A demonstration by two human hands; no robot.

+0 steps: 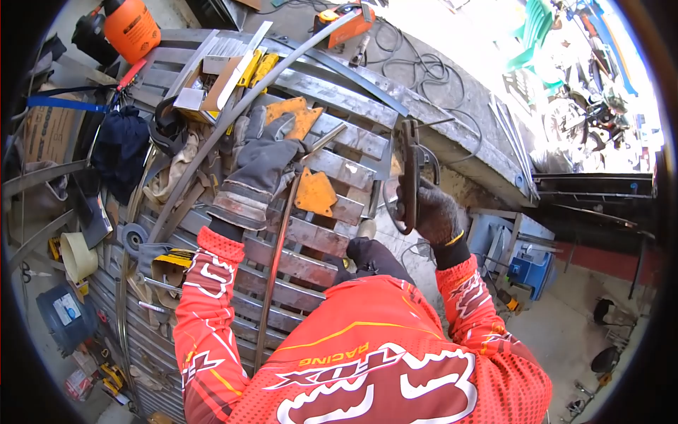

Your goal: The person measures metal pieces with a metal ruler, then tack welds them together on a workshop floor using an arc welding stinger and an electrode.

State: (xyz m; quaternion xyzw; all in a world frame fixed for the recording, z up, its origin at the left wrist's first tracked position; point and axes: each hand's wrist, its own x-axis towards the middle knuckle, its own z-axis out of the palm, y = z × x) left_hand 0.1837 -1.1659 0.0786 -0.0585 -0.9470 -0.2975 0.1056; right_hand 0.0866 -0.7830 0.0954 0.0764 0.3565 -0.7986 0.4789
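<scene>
My left hand [254,173], in a thick grey work glove, lies over the slatted metal bench [318,237] with its fingers stretched out. Its edge is right beside a long metal rod [279,244] that runs down toward my body. Two orange-yellow metal plates [316,192] with small holes lie near it, one past the fingertips and one right of the rod. In a dark glove, my right hand [436,212] closes around a long black object with a looped frame [409,169], held upright past the bench's right side; I cannot tell its kind.
A long grey bar [212,141] crosses the bench left of my left hand. Beyond are a cardboard box [201,95], an orange bottle [132,30] and an orange tool [351,28]. Black cable [438,71] coils on the floor. A blue machine [530,272] stands at right.
</scene>
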